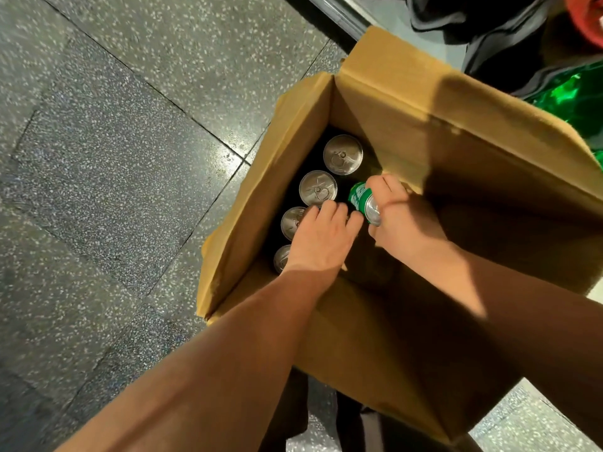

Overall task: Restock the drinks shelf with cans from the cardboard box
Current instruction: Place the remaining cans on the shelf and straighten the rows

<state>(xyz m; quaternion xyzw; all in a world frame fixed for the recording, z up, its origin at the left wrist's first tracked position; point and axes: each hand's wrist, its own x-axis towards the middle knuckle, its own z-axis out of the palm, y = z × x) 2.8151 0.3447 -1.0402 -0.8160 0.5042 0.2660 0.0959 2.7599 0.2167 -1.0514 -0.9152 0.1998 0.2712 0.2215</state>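
An open cardboard box [408, 102] stands on the floor with its flaps spread. Several upright cans with silver tops [342, 154] line its left inner wall. My right hand [401, 216] grips a green can [362, 200], tilted on its side above the box's dark inside. My left hand [323, 236] reaches down among the standing cans, fingers curled over one whose top is hidden beneath them; whether it actually holds that can is hidden. The drinks shelf is out of view.
Grey speckled floor tiles [114, 158] spread to the left of the box. Dark fabric [483, 31] and shiny green packaging [571, 99] lie beyond the box's far flap at the upper right. A dark rail [332, 14] runs along the top.
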